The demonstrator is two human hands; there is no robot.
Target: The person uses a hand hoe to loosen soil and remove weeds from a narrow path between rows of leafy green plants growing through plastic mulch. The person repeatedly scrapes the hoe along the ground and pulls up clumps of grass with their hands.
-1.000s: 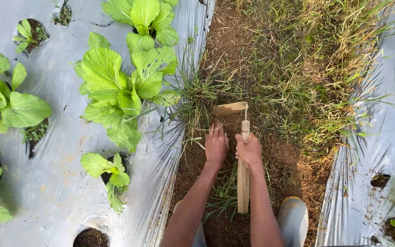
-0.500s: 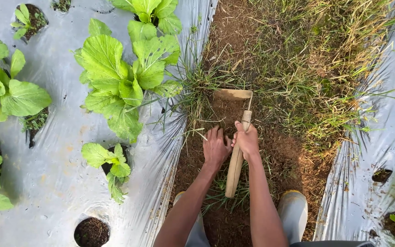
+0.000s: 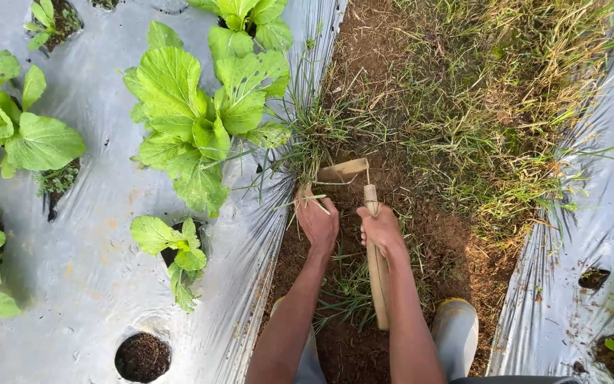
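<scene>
Since the earlier frame, the left hand [image 3: 318, 222] has shifted forward and leftward to the grass tuft [image 3: 314, 139] at the furrow edge, and the hoe blade [image 3: 342, 171] has drawn back toward it; the handle now lies nearly straight along the right forearm.

Silver plastic mulch [image 3: 94, 270] covers the bed to the left of both hands and carries leafy green plants [image 3: 193, 121] in round planting holes. A second mulch sheet [image 3: 577, 235] lies to the right. Between them runs the bare soil furrow [image 3: 456, 249], with dense dry and green grass [image 3: 492, 107] beyond the blade.

Right hand [image 3: 380, 231]: grip closed fully around the wooden handle [image 3: 376, 277] of the hand hoe, near its upper end, just behind the thin metal neck. The blade rests flat against the soil ahead of both hands, touching the base of the tuft.

Left hand: fingers curled, pressed onto the soil and grass stems just left of the blade. Whether stems are pinched cannot be told, since the fingertips are hidden among the blades of grass.

A loose grass clump [image 3: 346, 288] lies between the forearms. A grey boot [image 3: 456, 331] stands right of the handle end; the second boot is mostly hidden under the left forearm and cut off by the frame edge.
</scene>
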